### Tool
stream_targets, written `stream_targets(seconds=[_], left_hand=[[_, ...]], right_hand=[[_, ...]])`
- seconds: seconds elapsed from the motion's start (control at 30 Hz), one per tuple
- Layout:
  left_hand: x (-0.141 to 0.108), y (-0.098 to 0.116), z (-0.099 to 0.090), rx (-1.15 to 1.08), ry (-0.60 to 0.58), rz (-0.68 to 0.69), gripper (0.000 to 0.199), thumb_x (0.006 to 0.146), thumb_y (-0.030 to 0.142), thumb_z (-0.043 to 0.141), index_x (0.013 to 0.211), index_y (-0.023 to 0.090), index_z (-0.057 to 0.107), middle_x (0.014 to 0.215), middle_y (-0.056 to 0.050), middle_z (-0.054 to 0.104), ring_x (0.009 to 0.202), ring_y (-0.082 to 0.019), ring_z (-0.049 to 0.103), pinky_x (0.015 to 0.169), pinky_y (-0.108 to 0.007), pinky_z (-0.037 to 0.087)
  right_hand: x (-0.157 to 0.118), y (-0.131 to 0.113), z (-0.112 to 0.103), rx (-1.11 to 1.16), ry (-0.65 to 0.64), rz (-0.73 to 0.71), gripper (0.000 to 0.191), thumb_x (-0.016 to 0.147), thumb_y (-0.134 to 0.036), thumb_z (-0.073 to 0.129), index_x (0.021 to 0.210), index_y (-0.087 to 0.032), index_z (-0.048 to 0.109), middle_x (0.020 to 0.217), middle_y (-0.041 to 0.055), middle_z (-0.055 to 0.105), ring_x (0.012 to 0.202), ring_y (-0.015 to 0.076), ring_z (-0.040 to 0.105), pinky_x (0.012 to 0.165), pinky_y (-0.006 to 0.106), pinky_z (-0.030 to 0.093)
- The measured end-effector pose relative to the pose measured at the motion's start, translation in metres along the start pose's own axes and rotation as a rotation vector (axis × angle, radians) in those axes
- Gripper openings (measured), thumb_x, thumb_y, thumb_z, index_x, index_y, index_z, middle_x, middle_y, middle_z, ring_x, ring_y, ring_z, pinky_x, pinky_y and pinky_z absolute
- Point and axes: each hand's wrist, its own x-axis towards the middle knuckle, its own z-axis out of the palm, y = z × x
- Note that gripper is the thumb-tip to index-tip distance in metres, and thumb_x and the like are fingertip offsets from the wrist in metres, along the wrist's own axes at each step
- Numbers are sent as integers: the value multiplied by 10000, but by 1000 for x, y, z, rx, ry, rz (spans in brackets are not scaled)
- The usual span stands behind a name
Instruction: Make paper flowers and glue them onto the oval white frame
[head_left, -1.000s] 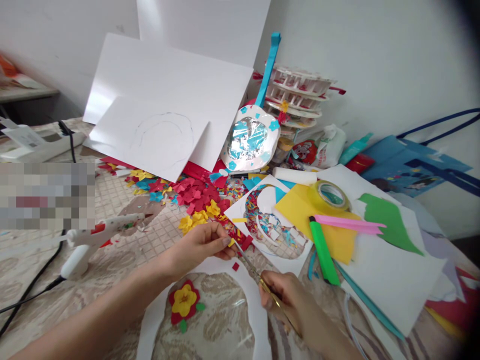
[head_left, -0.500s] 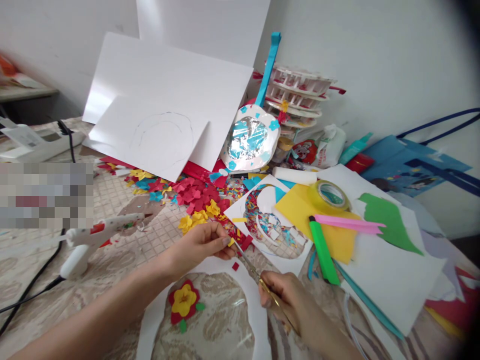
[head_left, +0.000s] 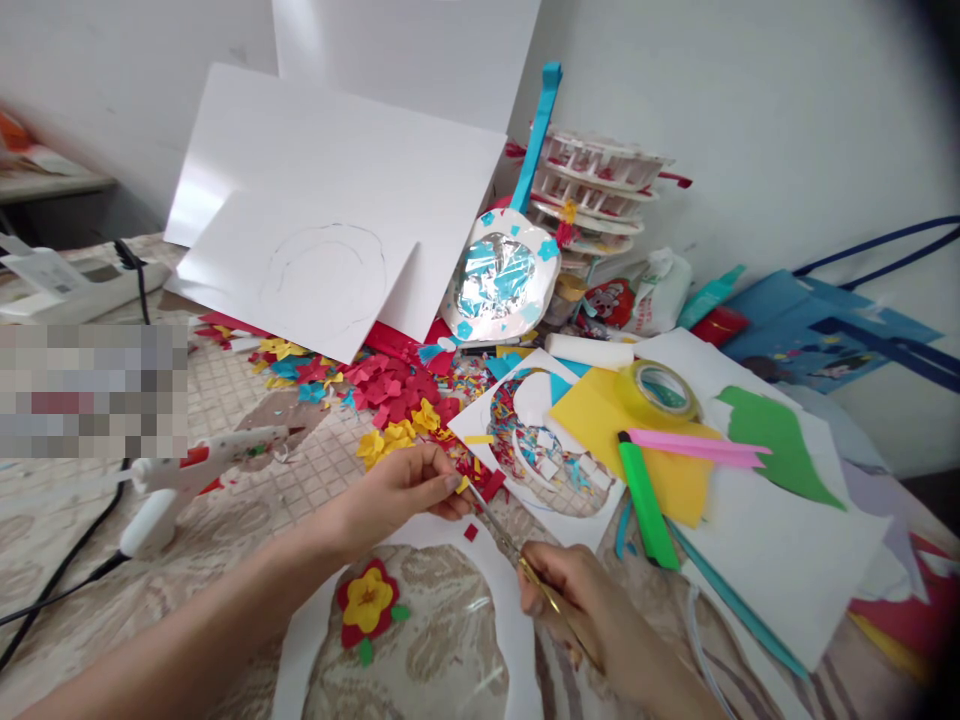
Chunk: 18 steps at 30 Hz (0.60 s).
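Observation:
My left hand pinches a small yellow paper piece between thumb and fingers. Gold-handled scissors are gripped in my right hand, their blade tips touching or right beside the yellow piece. Below both hands lies a white paper ring with a clear middle. A red and yellow paper flower with green leaves sits on its left part. On the ring's upper edge rests a small red square.
A white glue gun lies at the left. Red paper flowers and yellow ones are heaped beyond my left hand. To the right are a tape roll, a green marker and coloured sheets. White boards stand behind.

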Motion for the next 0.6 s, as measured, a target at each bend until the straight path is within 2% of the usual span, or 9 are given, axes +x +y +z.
stream_targets(seconds=[0.13, 0.43, 0.6], left_hand=[[0, 1, 1, 6, 6, -10, 324, 704, 414, 714, 716, 150, 525, 705, -25, 692, 672, -123, 643, 688, -253, 500], [0, -1, 0, -3, 2, -10, 347, 693, 434, 715, 724, 152, 515, 716, -27, 698, 681, -131, 648, 684, -258, 502], [1, -2, 1, -2, 8, -5, 322, 715, 417, 704, 719, 153, 521, 709, -24, 696, 674, -129, 649, 678, -254, 498]], right_hand=[[0, 1, 0, 1, -12, -24, 368, 775, -476, 532, 588, -199, 381, 533, -52, 323, 490, 87, 296, 404, 193, 231], [2, 19, 5, 28, -14, -83, 413, 788, -547, 502, 615, -206, 349, 559, -54, 288, 469, 84, 262, 392, 215, 205], [1, 10, 2, -4, -2, -32, 336, 797, -421, 539, 601, -198, 380, 547, -56, 321, 488, 88, 302, 426, 212, 238]])
